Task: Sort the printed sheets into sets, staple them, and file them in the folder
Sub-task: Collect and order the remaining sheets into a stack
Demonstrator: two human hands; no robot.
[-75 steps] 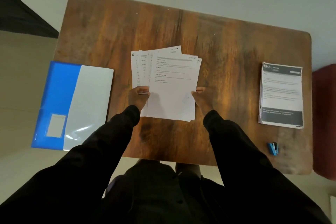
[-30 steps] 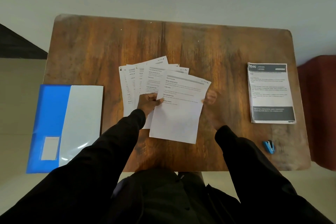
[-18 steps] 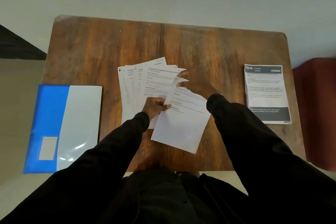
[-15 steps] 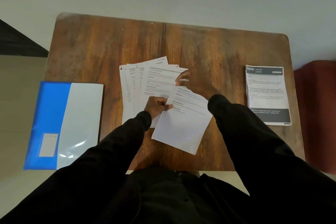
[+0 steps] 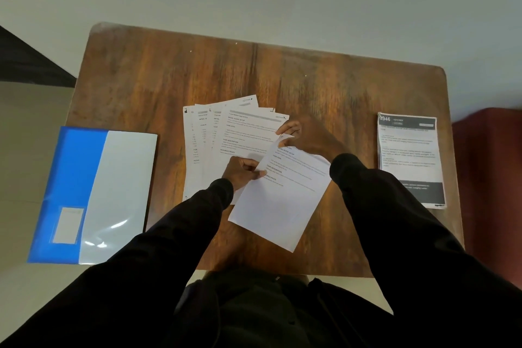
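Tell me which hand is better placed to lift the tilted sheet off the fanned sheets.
Right, probably: the right hand pinches the top corner of the tilted sheet, while the left hand lies over the fanned sheets, able to pin them.

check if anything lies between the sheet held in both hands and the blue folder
Only the fanned sheets lie flat on the table between the held sheet and the folder. The left hand and right hand pinch the held sheet; lifted, it would likely clear the fan.
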